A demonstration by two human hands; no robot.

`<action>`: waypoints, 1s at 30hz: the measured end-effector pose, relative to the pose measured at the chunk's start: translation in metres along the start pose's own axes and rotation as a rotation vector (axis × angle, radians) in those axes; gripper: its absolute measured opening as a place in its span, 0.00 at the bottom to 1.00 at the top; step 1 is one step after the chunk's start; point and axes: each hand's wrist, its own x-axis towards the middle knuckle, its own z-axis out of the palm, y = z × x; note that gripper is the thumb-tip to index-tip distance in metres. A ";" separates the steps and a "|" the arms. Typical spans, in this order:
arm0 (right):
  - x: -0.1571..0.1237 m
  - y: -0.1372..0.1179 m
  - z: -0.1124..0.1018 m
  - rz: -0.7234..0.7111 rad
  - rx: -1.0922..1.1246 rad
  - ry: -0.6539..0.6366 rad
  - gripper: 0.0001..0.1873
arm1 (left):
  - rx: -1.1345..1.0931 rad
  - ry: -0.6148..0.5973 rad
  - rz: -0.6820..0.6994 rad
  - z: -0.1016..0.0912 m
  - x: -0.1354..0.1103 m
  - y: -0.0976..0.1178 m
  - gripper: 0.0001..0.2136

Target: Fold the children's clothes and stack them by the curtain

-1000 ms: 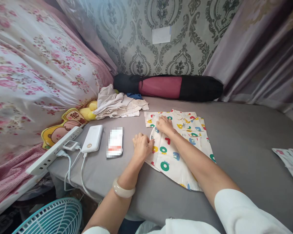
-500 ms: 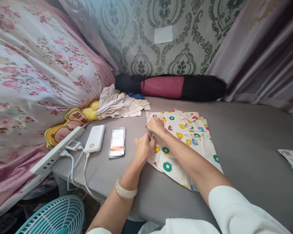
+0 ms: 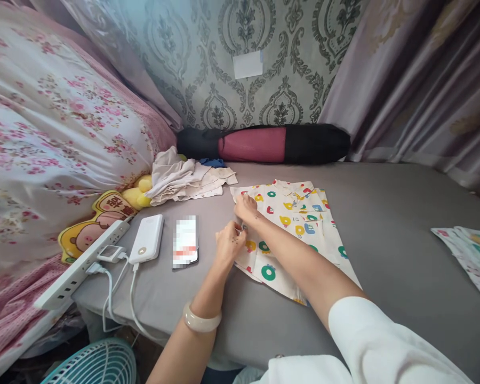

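Note:
A cream shirt [image 3: 284,221] printed with green, yellow, red and blue figures lies spread on the grey sheet. My right hand [image 3: 247,207], its arm reaching across the cloth, pinches the shirt's left edge near the upper corner. Just below it and closer to me, my left hand [image 3: 230,241] has its fingers curled on the same edge. The fingertips of both hands are partly hidden. A pale bangle [image 3: 202,318] circles my left wrist.
Left of the shirt are a phone [image 3: 185,241], a white power bank [image 3: 146,238] and a power strip [image 3: 84,264] with cables. Crumpled clothes [image 3: 184,176] and a long black-and-red bag [image 3: 252,144] lie behind. Folded cloth [image 3: 470,256] sits right; a fan [image 3: 94,365] stands below.
The view has swung to the right, showing more of the folded cloth there. My right hand's fingers have drawn closer together on the shirt's edge; the shirt lies almost as before.

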 end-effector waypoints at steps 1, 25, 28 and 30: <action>0.000 0.004 -0.001 0.031 0.039 0.016 0.20 | -0.019 -0.004 0.000 0.001 0.001 -0.002 0.03; -0.052 0.117 -0.046 0.172 1.168 0.254 0.10 | -0.749 -0.116 0.145 0.001 -0.006 0.011 0.19; -0.058 0.128 -0.044 0.174 1.161 0.258 0.13 | -0.717 -0.094 0.153 0.000 -0.008 0.013 0.17; -0.062 0.133 -0.043 0.176 1.159 0.256 0.14 | -0.694 -0.097 0.153 0.001 -0.007 0.012 0.16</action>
